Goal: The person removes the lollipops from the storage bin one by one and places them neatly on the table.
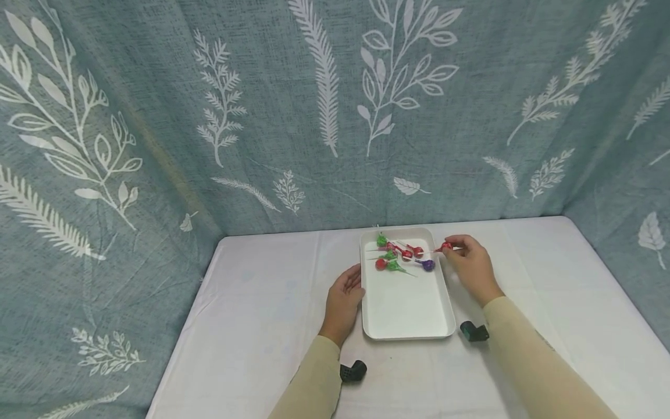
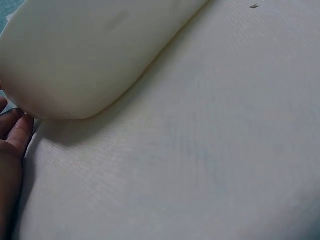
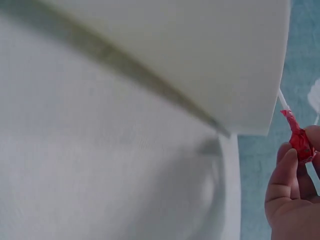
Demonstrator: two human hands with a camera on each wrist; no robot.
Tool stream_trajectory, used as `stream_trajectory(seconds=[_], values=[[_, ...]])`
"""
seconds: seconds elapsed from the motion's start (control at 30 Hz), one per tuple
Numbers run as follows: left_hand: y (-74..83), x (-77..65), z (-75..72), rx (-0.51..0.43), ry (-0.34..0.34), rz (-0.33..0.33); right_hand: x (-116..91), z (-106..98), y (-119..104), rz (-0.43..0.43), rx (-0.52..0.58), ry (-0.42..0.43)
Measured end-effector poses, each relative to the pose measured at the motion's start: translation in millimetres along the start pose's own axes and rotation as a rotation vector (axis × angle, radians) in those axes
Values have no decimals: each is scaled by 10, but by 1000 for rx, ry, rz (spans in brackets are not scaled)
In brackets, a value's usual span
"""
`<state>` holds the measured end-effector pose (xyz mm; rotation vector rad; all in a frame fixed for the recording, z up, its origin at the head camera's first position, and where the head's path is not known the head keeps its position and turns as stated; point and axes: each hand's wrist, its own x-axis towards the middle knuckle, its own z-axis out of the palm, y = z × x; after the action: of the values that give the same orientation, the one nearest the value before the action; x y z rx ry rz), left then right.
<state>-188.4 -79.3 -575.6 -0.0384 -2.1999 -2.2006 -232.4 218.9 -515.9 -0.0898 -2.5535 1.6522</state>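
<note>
My right hand (image 1: 473,267) pinches a red-wrapped lollipop (image 3: 300,142) by its candy end, just beyond the right rim of a white tray (image 1: 408,308). Its white stick points left over the tray. At the opposite side, my left hand (image 1: 344,304) rests against the tray's left edge, and in the left wrist view its fingertips (image 2: 22,127) touch the tray wall. Several lollipops lie in the far half of the tray: red ones (image 1: 417,251), green ones (image 1: 393,266) and a purple one (image 1: 428,265), some overlapping.
A white cloth (image 1: 272,308) covers the table. Black wrist-worn devices (image 1: 353,371) show beside both forearms. Blue-green curtains (image 1: 293,116) with white leaf prints hang behind and at the sides of the table.
</note>
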Motion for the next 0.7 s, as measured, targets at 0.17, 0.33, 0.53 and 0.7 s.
stream_trajectory(seconds=[0.17,0.33,0.53,0.7], values=[[14,-5,-8,25,0,-13,27,-71,68,12,-5,3],[33,-10,-16,33,-4,-11,58,-134,113,-11,-14,23],[26,4,-19,26,-5,-19,113,-173,150,-2,-25,25],[29,14,-21,34,-3,-24,168,-201,164,25,-12,56]])
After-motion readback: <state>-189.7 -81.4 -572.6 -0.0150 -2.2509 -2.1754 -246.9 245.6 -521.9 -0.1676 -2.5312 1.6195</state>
